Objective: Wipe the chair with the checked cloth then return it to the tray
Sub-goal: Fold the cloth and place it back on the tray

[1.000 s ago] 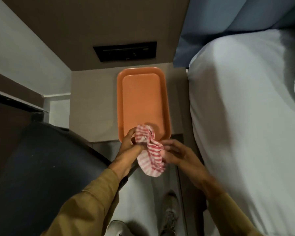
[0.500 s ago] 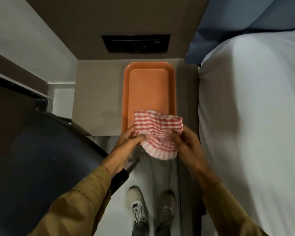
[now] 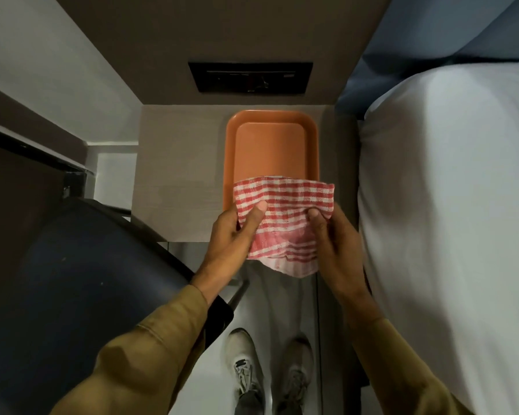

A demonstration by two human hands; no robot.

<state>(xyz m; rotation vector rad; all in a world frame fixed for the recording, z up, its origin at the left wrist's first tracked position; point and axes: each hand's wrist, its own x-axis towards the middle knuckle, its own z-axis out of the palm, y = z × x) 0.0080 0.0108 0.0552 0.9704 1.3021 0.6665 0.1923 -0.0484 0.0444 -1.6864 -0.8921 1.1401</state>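
The red-and-white checked cloth (image 3: 285,218) is spread between both hands over the near end of the orange tray (image 3: 271,145). My left hand (image 3: 235,232) pinches its left side with the thumb on top. My right hand (image 3: 331,238) pinches its right side. The cloth's lower part hangs past the small table's front edge. The tray lies lengthwise on the beige table and holds nothing else. The dark chair (image 3: 81,280) stands at the lower left, beside my left forearm.
A white bed (image 3: 450,220) fills the right side, close to my right arm. A black wall panel (image 3: 250,77) sits above the beige table (image 3: 180,175). My shoes (image 3: 246,366) stand on the pale floor below.
The cloth was bunched in my hands and is now opened out flat between them. It has moved forward over the tray's near end.
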